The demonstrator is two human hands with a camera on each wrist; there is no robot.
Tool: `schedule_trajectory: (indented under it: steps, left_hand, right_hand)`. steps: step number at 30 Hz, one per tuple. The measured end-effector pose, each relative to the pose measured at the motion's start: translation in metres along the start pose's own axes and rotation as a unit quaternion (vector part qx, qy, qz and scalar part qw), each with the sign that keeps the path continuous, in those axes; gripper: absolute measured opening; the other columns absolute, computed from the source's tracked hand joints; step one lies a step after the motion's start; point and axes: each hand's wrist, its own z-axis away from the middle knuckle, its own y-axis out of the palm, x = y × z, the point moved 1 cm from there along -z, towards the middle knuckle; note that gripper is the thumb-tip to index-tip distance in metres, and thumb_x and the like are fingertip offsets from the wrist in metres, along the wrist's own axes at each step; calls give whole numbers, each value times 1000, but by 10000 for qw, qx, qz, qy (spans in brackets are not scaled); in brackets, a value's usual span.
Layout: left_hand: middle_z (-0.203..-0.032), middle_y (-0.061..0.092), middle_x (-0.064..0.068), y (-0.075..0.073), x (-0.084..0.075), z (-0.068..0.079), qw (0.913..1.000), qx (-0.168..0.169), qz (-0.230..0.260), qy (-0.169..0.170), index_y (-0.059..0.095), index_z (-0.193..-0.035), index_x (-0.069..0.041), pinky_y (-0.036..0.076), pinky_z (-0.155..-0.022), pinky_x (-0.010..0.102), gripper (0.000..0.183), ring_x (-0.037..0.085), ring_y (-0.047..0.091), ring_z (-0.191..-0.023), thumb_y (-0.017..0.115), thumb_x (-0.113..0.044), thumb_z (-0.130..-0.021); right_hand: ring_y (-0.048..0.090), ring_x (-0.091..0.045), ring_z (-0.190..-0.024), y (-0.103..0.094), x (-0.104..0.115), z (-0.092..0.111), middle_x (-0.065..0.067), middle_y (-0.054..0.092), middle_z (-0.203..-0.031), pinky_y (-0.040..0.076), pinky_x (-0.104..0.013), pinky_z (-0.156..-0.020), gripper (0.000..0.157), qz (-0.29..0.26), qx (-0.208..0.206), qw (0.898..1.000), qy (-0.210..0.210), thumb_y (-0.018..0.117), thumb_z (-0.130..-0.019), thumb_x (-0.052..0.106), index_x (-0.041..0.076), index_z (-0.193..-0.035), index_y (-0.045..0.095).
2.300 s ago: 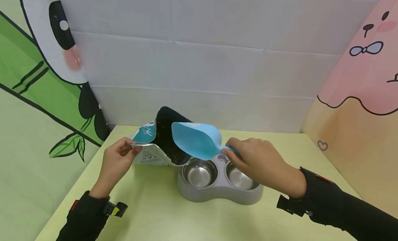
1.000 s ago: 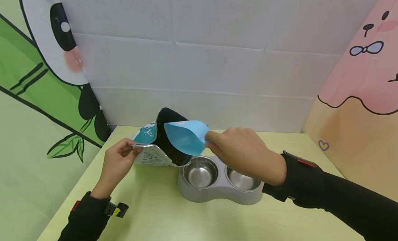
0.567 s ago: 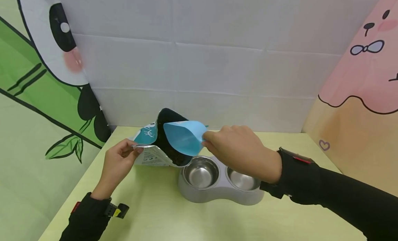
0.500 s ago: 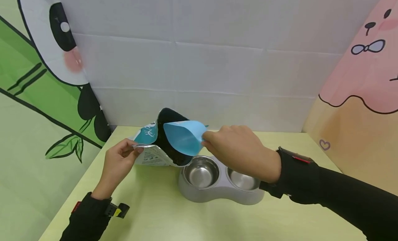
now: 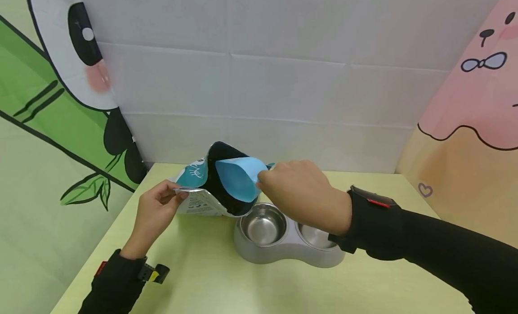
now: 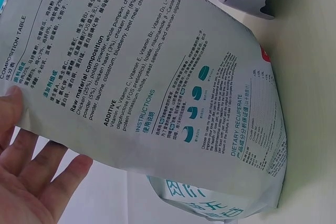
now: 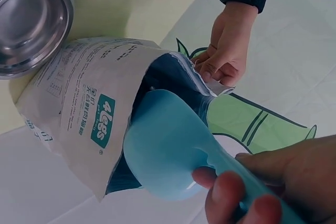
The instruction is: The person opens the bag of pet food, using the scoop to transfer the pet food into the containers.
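A white and teal pet food bag [image 5: 198, 204] lies tilted on the table with its dark mouth facing me. Its open edge is pinched between the thumb and fingers of my left hand [image 5: 155, 208]. My right hand [image 5: 303, 195] grips the handle of a light blue scoop [image 5: 238, 179], whose bowl reaches into the bag's mouth. In the right wrist view, fingers and thumb wrap the handle of the scoop [image 7: 168, 145], and the bag [image 7: 105, 103] surrounds part of its bowl. The food inside is hidden in the dark interior.
A grey double feeding bowl stand [image 5: 267, 255] with two metal bowls [image 5: 263, 228] sits just in front of the bag, below my right hand. The pale yellow table [image 5: 210, 278] ends at a white wall sheet [image 5: 259, 89] behind. Printed sheets flank both sides.
My right hand has moved left and pushed the scoop farther into the bag; its bowl was in front of the mouth earlier. My left hand keeps its pinch on the bag's edge.
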Motion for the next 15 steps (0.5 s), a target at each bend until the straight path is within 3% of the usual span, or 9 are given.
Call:
schedule_trajectory:
  steps: [7,15]
  left_hand:
    - [-94,65,6,0,1,0,10000,12,19,-26,59,-90,-9,42,-76,13,10,16,60,-90,64,-14,-84]
    - [-94,65,5,2,5,0,10000,12,31,-4,59,-91,-9,43,-77,14,11,16,60,-90,64,-15,-83]
  right_hand:
    - [27,-11,-46,0,6,-9,4,32,-52,18,-24,-38,23,325,171,9988,-335,56,-79,6,18,-62,46]
    - [28,-10,-48,5,21,-27,5,30,-53,20,-24,-36,25,805,526,9943,-462,50,-74,0,16,-55,45]
